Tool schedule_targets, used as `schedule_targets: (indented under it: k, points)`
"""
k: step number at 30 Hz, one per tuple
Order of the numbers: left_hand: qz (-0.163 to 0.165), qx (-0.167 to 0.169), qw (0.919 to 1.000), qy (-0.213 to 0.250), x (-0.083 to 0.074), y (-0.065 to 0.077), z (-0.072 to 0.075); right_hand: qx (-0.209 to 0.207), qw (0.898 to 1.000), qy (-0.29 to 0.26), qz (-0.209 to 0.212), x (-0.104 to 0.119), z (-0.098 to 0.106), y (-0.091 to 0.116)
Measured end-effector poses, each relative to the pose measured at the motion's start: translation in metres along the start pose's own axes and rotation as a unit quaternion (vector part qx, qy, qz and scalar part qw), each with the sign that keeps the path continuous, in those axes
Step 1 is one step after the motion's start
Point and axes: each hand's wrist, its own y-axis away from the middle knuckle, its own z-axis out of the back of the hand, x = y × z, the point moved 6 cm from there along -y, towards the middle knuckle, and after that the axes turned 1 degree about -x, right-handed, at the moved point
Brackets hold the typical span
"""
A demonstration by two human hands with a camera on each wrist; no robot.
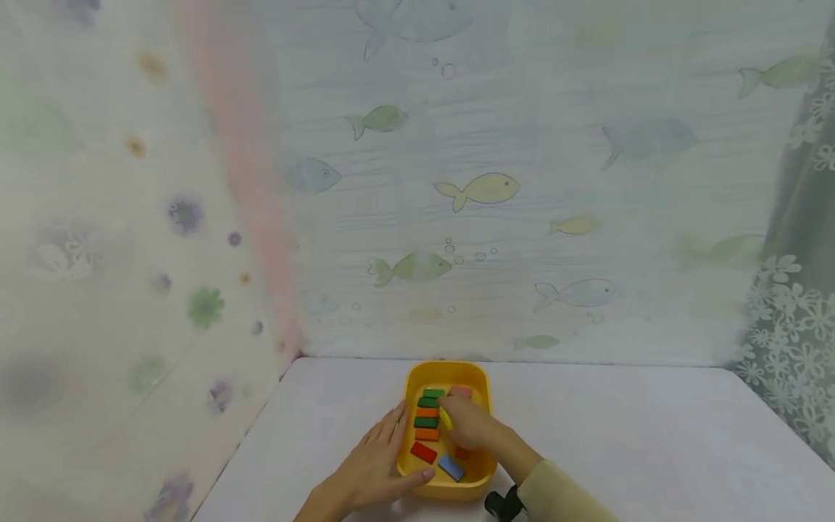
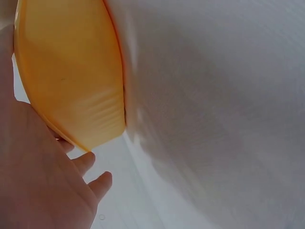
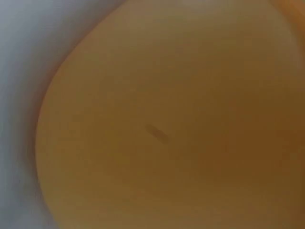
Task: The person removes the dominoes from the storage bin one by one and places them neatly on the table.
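A yellow plastic tray [image 1: 446, 490] stands on the white table, holding small rectangular blocks. A left-hand column has green blocks [image 1: 427, 422] and orange blocks [image 1: 427, 434]. Nearer lie a red block [image 1: 423, 453] and a blue block [image 1: 451, 467]; a pink block [image 1: 461, 391] shows farther back. My left hand [image 1: 368, 467] rests along the tray's left side, fingers straight, thumb over the near left rim. Inside the tray, my right hand [image 1: 471, 423] pinches a yellow block [image 1: 446, 418] beside the column. The right wrist view shows only the tray's wall [image 3: 119, 167], blurred.
The white table [image 1: 620, 435] extends to both sides of the tray. A black object [image 1: 504, 505] is at the right wrist. Behind stands a fabric wall with fish drawings [image 1: 485, 190]; a flower-patterned curtain [image 1: 792, 319] hangs at the right.
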Motion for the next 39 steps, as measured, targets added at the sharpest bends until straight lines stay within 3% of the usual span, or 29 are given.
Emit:
schedule_targets:
  k: [6,10,17,23,30,39]
  points:
    - [0.008,-0.002,1.0,0.0,0.0,-0.002,-0.001,-0.02,1.0,0.004,-0.003,-0.001,-0.001,-0.005]
    - [0.017,0.004,0.9998,0.009,-0.001,-0.002,-0.003,-0.017,1.0,-0.021,-0.01,-0.003,-0.004,-0.006]
    - [0.001,-0.004,0.9997,-0.023,-0.003,-0.001,0.0,-0.026,0.997,-0.059,-0.03,-0.007,-0.006,-0.008]
    - [0.013,0.01,0.9996,-0.023,-0.003,-0.003,0.001,-0.02,0.998,-0.039,-0.034,-0.006,-0.007,-0.007]
    - [0.013,0.006,0.9995,-0.027,-0.004,-0.002,0.002,-0.018,0.999,-0.03,0.011,0.004,0.009,0.002]
    - [0.019,0.009,0.9998,-0.006,-0.001,0.0,-0.003,-0.045,0.985,-0.127,0.105,0.007,0.043,0.022]
